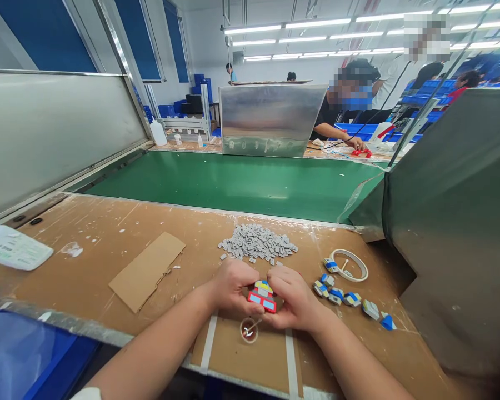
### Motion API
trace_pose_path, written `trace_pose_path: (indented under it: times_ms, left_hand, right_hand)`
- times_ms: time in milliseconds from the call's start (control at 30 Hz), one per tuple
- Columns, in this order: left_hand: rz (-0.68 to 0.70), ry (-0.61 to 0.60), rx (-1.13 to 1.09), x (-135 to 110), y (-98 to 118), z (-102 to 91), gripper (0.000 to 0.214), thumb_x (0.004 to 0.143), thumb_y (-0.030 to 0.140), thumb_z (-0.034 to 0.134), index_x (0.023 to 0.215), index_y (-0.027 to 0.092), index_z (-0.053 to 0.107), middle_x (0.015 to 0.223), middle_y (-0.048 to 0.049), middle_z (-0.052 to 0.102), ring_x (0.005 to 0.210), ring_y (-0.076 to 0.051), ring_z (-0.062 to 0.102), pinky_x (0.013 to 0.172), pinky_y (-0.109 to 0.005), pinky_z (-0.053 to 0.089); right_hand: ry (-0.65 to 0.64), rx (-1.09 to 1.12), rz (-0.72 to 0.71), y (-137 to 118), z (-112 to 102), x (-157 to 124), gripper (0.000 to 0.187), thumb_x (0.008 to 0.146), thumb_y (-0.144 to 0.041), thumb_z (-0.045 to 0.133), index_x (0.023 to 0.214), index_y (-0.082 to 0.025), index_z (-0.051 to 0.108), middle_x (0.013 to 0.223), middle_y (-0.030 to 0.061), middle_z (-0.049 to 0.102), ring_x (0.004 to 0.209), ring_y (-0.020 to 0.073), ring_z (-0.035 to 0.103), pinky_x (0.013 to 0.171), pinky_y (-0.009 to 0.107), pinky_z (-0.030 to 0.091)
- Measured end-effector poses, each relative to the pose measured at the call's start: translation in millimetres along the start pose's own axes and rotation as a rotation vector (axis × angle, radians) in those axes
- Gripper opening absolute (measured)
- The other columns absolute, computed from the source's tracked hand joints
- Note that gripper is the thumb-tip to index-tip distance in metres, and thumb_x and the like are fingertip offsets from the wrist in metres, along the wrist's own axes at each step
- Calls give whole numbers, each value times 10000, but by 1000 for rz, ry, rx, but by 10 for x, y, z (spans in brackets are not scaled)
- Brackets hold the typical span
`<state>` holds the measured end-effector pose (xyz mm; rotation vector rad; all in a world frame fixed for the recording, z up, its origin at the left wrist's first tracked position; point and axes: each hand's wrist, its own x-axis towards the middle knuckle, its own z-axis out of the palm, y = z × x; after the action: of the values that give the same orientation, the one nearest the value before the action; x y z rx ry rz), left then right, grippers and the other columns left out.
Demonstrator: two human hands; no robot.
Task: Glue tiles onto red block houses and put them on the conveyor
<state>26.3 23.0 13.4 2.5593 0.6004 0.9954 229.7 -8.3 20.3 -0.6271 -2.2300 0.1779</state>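
Between my left hand (236,286) and my right hand (292,297) is a small red toy piece (262,298) with light-blue panels and a yellow and blue top. The fingers of both hands are closed on its sides, and it is held above the cardboard mat. Just below it stands a small clear cup (249,331) of reddish-brown liquid with a thin white stick in it. Beyond my hands lies a heap of small grey rectangular pieces (256,242). To the right of my right hand are several small blue, white and yellow pieces (335,295).
A roll of white tape (354,265) lies at the right. On the left are a cardboard sheet (148,271) and a white bottle (14,247) on its side. A green conveyor belt (233,180) crosses beyond the table; a co-worker's hand (356,143) handles red pieces across it.
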Motion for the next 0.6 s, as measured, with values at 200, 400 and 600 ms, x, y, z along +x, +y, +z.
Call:
trace_pose_path:
  times_ms: [200, 400, 600]
  left_hand:
    - [6, 0, -14, -10, -13, 13, 772, 874, 941, 233, 576, 233, 309, 461, 38, 344, 436, -112, 316, 490, -315, 215]
    - [11, -1, -23, -10, -14, 1, 750, 891, 918, 256, 585, 236, 307, 487, 35, 342, 459, -121, 310, 501, -324, 220]
    - [20, 6, -49, -3, -5, -9, 754, 888, 918, 290, 591, 227, 324, 481, 27, 389, 451, -117, 356, 501, -312, 224]
  right_hand:
    - [-1, -7, -5, 6, -10, 7, 511, 1003, -655, 456, 723, -243, 342, 637, -26, 425, 596, 147, 345, 581, 308, 238]
    - [-18, -12, -11, 14, -9, -1, 500, 1004, -648, 462, 732, -240, 365, 638, -23, 434, 603, 150, 357, 590, 309, 251]
    - [-5, 11, -12, -9, -22, 20, 500, 1018, -638, 445, 736, -243, 327, 633, -31, 414, 593, 147, 342, 576, 307, 244]
